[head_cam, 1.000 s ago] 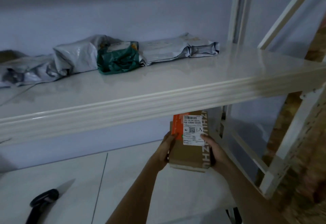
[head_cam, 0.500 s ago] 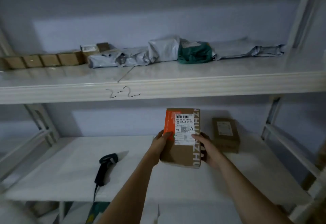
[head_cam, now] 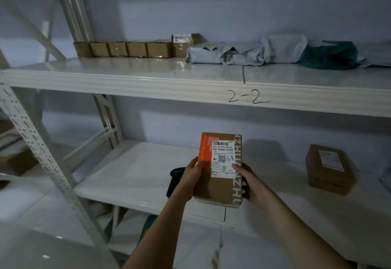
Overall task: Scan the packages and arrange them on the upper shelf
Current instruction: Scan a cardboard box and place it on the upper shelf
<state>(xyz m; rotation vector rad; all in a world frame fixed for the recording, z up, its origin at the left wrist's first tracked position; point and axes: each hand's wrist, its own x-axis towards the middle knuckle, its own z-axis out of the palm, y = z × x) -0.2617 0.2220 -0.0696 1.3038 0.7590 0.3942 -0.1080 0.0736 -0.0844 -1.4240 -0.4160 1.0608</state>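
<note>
Both hands, left and right, grip a labelled box at lower centre, below the upper shelf.

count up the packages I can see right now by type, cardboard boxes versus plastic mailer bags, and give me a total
Cardboard boxes: 8, that is 6 on the upper shelf starting at, 1 held in both hands, 1 on the lower shelf.
Grey mailer bags: about 3, overlapping.
Green mailer bag: 1.
Total: about 12.
</note>
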